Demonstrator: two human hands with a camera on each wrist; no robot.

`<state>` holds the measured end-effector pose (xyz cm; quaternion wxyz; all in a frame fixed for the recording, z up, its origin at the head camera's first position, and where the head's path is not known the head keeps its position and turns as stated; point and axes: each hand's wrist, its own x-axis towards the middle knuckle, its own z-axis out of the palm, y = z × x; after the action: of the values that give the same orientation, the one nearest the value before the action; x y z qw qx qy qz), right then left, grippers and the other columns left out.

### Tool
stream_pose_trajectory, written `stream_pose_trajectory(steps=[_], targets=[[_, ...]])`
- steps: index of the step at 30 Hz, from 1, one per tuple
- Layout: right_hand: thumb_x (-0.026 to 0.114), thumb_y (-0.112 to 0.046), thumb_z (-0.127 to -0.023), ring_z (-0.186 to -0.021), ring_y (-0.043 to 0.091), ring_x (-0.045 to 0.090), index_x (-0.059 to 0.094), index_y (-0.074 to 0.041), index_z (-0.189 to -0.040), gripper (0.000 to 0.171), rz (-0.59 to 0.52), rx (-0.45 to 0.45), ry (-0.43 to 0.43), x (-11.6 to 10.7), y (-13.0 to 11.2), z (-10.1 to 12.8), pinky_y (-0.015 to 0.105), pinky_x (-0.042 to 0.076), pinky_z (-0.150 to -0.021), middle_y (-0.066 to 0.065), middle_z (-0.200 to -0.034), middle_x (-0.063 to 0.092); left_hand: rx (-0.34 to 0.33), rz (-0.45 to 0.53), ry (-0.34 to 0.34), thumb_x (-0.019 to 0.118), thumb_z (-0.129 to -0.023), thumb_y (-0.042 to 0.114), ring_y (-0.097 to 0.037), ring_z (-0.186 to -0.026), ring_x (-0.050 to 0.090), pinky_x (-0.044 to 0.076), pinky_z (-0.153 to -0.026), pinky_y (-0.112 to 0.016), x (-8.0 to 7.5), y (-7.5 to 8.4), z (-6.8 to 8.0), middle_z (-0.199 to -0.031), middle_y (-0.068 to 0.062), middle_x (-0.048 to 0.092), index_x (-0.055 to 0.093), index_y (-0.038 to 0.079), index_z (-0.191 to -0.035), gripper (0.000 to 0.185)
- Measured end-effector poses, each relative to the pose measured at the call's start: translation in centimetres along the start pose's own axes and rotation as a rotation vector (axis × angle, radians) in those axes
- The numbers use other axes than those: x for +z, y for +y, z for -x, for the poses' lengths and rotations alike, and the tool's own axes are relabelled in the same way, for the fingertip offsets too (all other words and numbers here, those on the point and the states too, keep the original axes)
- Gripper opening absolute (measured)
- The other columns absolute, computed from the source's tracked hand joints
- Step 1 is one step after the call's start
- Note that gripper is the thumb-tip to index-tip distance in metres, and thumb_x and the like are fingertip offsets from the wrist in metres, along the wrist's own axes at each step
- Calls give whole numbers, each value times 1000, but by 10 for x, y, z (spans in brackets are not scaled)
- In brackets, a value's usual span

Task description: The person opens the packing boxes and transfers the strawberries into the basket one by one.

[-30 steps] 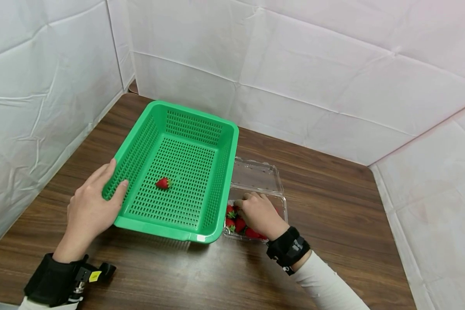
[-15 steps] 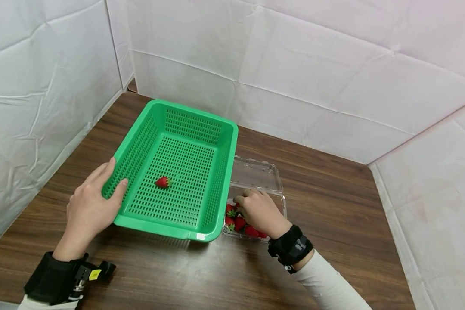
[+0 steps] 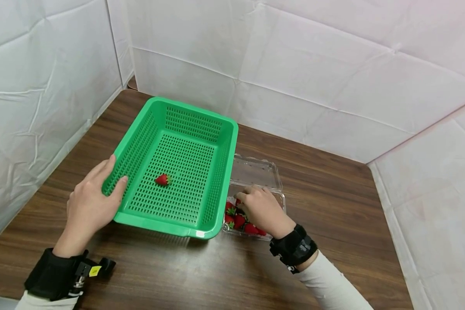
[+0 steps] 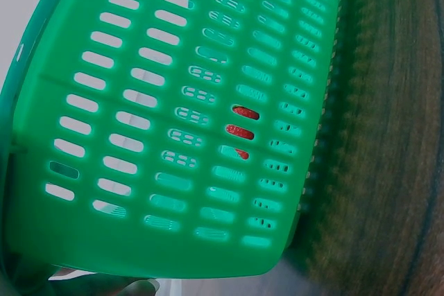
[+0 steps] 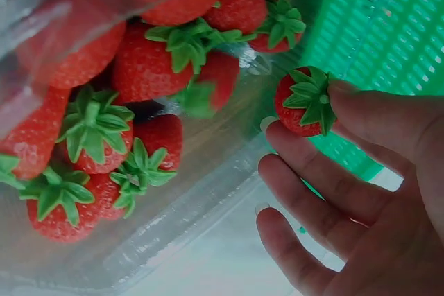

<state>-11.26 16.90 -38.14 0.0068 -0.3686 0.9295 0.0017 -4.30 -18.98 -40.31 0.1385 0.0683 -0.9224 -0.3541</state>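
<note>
My left hand [image 3: 93,200] grips the near left corner of a green plastic basket [image 3: 166,230], thumb over the rim. Inside the basket lies one strawberry [image 3: 163,180]; the left wrist view shows bits of a red strawberry [image 4: 241,132] through the slots. My right hand [image 3: 264,212] is over a clear plastic clamshell box [image 3: 283,200] to the right of the basket. In the right wrist view, thumb and index finger of the right hand [image 5: 347,178] pinch a strawberry [image 5: 303,102] by its leafy end. Several strawberries [image 5: 149,64] are beside it in the box.
The box's lid [image 3: 255,172] lies folded back behind it. Everything stands on a dark wood table [image 3: 329,202]. White sheeting [image 3: 306,82] rises behind the table and along both sides. The basket's right wall stands close against the box.
The right hand has shifted very slightly within the box area. The left hand keeps its grip on the basket, and the strawberry inside it lies in the same place.
</note>
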Motion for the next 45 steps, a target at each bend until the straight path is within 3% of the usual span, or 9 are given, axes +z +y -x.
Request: stream_pose_trajectory(steps=[4,11,22,30,36,45], targets=[[68,-13,-91,-85,24,61,72,-9,-104,15,17,-3,13,-4,-3,0,37,49,-73,7,-95,68,5,4,2,48,-100,36,-55,-114,51,41,-69,-60,0,0,-1,-150,-19,43,33,17,-152,58],[71,-14,-88,-80,23,57,72,-10,-101,13,29,-23,47,-9,-8,1,34,45,-70,6,-89,66,-7,17,-1,48,-100,37,-56,-121,46,38,-81,-69,0,-1,-2,-150,-19,42,32,18,-153,58],[69,-17,-90,-92,24,61,70,-11,-113,23,10,-5,54,-18,-11,4,34,46,-75,7,-102,68,-13,15,-7,48,-100,37,-55,-122,46,38,-81,-69,0,0,-2,-151,-19,41,32,18,-153,58],[71,-18,-89,-87,20,59,71,-13,-113,25,15,-6,72,-24,-12,4,29,36,-68,4,-96,67,-13,18,-3,48,-100,37,-55,-121,47,39,-81,-69,0,0,-2,-151,-18,42,32,18,-152,58],[70,-16,-89,-89,20,60,70,-11,-114,25,-10,-2,83,-28,-12,5,29,39,-70,5,-96,67,-17,9,-9,48,-100,36,-56,-119,47,39,-78,-67,1,-2,-2,-150,-19,42,32,17,-152,58],[67,-6,-90,-72,13,61,67,-6,-117,27,-123,1,71,-34,-13,4,22,48,-65,8,-98,62,-16,10,-14,49,-100,36,-56,-119,47,38,-78,-68,1,-3,-2,-151,-19,41,32,16,-152,58]])
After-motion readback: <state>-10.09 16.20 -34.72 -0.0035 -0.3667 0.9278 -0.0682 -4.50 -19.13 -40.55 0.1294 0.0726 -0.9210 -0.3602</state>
